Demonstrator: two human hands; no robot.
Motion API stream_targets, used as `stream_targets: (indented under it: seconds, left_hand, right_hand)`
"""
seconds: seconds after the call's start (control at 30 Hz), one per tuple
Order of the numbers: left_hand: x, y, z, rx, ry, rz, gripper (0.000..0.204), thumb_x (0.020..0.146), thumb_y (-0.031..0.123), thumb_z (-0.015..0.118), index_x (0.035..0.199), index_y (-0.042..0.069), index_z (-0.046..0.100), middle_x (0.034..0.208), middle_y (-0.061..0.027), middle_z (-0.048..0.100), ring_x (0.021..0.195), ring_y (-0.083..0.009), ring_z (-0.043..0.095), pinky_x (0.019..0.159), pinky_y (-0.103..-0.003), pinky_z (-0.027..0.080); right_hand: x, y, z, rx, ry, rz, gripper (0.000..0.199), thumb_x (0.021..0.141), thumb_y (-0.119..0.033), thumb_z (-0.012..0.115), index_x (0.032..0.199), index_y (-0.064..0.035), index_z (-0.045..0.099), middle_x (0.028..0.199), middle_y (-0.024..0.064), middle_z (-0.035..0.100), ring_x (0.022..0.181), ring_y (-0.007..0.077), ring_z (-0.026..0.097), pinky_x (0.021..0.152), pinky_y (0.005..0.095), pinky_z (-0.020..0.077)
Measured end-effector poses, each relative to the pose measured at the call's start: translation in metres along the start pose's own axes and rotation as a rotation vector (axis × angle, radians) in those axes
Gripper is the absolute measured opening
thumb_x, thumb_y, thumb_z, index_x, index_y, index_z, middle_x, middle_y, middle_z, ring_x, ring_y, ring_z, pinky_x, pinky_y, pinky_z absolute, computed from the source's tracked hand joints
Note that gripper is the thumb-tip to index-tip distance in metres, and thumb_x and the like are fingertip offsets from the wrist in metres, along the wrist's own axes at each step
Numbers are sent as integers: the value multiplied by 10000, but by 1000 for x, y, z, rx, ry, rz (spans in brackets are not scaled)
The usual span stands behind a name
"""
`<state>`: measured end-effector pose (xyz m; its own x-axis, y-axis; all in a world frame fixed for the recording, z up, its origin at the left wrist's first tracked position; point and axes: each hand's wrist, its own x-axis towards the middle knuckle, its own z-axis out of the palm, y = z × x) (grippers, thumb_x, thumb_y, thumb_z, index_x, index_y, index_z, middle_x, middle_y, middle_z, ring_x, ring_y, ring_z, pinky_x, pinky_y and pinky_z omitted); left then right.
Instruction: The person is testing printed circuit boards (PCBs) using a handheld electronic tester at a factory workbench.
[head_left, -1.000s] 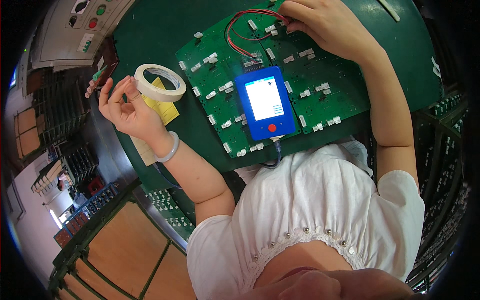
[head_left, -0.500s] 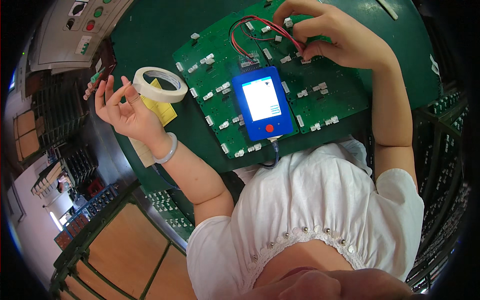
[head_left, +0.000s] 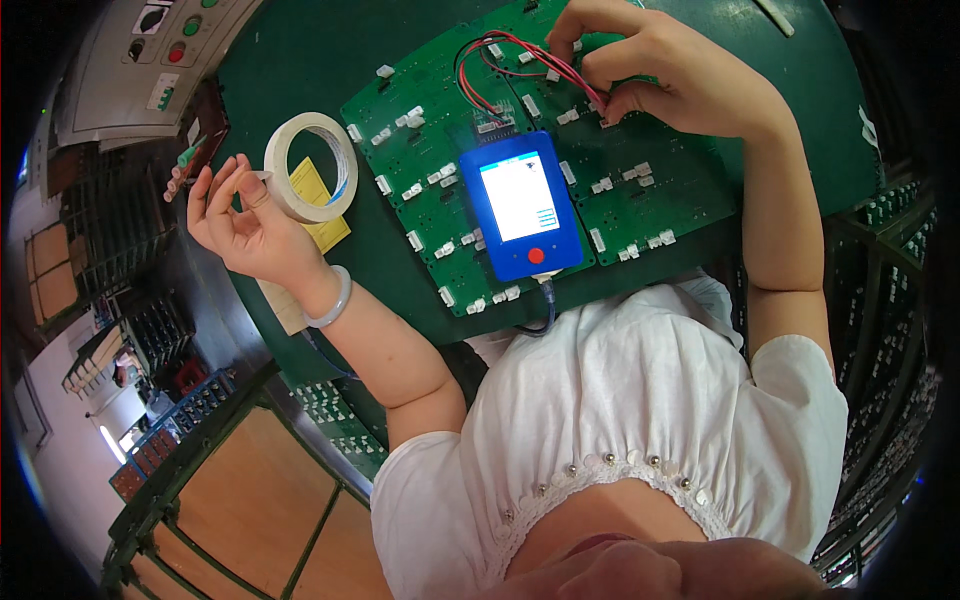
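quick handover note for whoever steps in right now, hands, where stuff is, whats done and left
Left hand: raised, fingertips on the loose end of the cream masking tape roll lying on the yellow paper slip.
Right hand: pinching the red and black wire lead at a white connector on the green circuit board panel.
Blue handheld tester lies on the panel, screen lit.
Done: lead held at the connector.
Left: no tape on the panel yet.

Right hand [head_left: 680, 75] hides wire ends; circuit board [head_left: 440, 150] top edge cropped.

Green circuit board [head_left: 640, 190] with white connectors, red and black wires [head_left: 500, 70], blue tester [head_left: 525, 205], cream tape roll [head_left: 310, 165], yellow note [head_left: 318, 195].
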<state>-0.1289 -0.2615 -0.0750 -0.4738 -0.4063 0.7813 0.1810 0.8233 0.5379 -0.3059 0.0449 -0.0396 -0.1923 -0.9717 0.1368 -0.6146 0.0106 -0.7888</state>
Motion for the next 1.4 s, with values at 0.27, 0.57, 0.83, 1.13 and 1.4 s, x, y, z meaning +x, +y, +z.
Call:
stream_targets:
  seconds: [0.27,0.57,0.83,1.13,1.4]
  left_hand:
    - [0,0,-4,-2,4,-16,152,857,88,645,933,-30,588,1138,-114,430,938,-213,601,857,-340,544]
    - [-2,2,-14,21,15,-28,74,861,44,627,894,-22,622,1109,-108,463,1024,-218,555,887,-339,509]
    - [-3,5,-5,-78,1,-62,111,894,70,593,923,-37,585,1085,-120,505,876,-216,622,811,-331,539]
    - [-2,7,-6,-24,-26,-61,121,904,81,581,928,-35,555,1053,-117,531,823,-191,622,780,-316,544]
    - [1,5,-7,96,-61,73,142,942,144,523,972,7,544,1086,-123,507,836,-187,611,749,-285,532]
  right_hand:
    - [19,58,18,-306,283,-897,107,698,2,682,775,11,608,958,121,532,910,269,526,793,343,434]
    - [14,37,15,-278,191,-597,155,758,-116,702,830,-10,615,892,112,558,857,255,557,737,336,454]
    - [2,32,6,-50,104,-144,621,766,-591,611,847,24,570,951,134,504,853,262,522,746,346,427]
    - [4,31,2,-132,114,-176,494,838,-471,583,846,22,563,936,141,521,834,269,536,739,343,432]
    - [5,29,4,-117,126,-187,429,849,-399,588,853,29,560,920,139,515,808,271,529,715,344,433]
